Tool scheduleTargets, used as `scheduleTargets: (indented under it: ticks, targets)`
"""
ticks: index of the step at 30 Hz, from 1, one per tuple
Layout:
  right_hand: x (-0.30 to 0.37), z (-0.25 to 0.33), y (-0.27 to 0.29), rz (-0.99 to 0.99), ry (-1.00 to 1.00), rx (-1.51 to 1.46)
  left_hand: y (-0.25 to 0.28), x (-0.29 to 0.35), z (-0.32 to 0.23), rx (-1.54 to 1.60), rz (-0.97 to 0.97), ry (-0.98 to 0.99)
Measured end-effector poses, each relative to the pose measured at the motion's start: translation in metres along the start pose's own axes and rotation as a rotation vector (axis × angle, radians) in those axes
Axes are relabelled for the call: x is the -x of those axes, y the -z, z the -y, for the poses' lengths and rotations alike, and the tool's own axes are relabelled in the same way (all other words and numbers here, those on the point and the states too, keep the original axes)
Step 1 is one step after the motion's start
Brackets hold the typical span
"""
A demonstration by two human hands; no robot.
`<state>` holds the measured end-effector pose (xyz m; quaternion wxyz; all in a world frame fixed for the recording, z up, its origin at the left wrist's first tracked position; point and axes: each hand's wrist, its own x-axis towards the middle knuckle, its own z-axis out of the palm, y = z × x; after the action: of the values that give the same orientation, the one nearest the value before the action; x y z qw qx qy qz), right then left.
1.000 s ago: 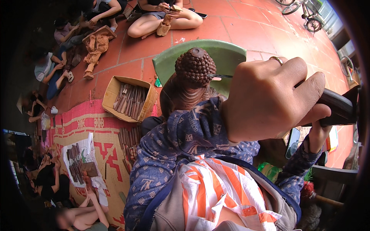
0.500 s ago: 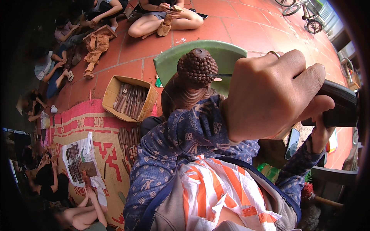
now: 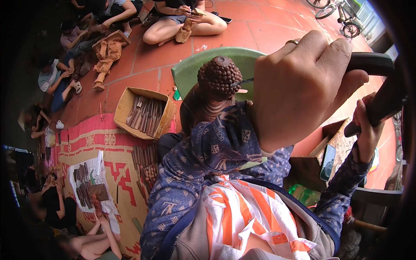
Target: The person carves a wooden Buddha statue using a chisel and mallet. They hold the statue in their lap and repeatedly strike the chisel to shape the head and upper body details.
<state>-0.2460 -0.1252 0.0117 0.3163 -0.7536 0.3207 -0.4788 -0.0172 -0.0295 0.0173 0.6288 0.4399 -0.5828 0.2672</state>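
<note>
The left hand [image 3: 301, 89] has risen; I see it clenched round the chisel [image 3: 369, 63], tip at the right edge of the carved head [image 3: 218, 74]. The right hand [image 3: 367, 121] clasps a dark bar [image 3: 390, 97]; tiled floor [image 3: 299, 21] spreads far right.

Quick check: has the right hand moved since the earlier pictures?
Yes. The right hand has gone up in the picture, judged against the phone, which lies in nearly the same spot.

L hand [image 3: 299, 86] hides pt of thin tool [image 3: 247, 81]; sleeve [image 3: 219, 141] hides btm of statue [image 3: 219, 78]; dark stick [image 3: 385, 105] fades @ rim.
</note>
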Motion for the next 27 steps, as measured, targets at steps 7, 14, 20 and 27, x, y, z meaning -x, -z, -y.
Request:
scheduleTargets:
  ticks: [7, 14, 20, 27]
  targets:
    - [-0.009, 0.004, 0.003, -0.004, 0.091, 0.198, 0.007, -0.005, 0.0, -0.05, -0.047, -0.053]
    - [-0.001, -0.007, 0.012, 0.011, 0.171, 0.082, 0.004, 0.006, -0.004, 0.049, -0.084, -0.251]
    - [0.025, -0.037, -0.006, 0.049, 0.127, -0.274, 0.012, 0.027, -0.023, 0.109, 0.228, -0.182]
    - [0.09, -0.099, -0.048, -0.088, 0.106, -0.177, 0.01, 0.038, -0.018, 0.006, 0.427, -0.148]
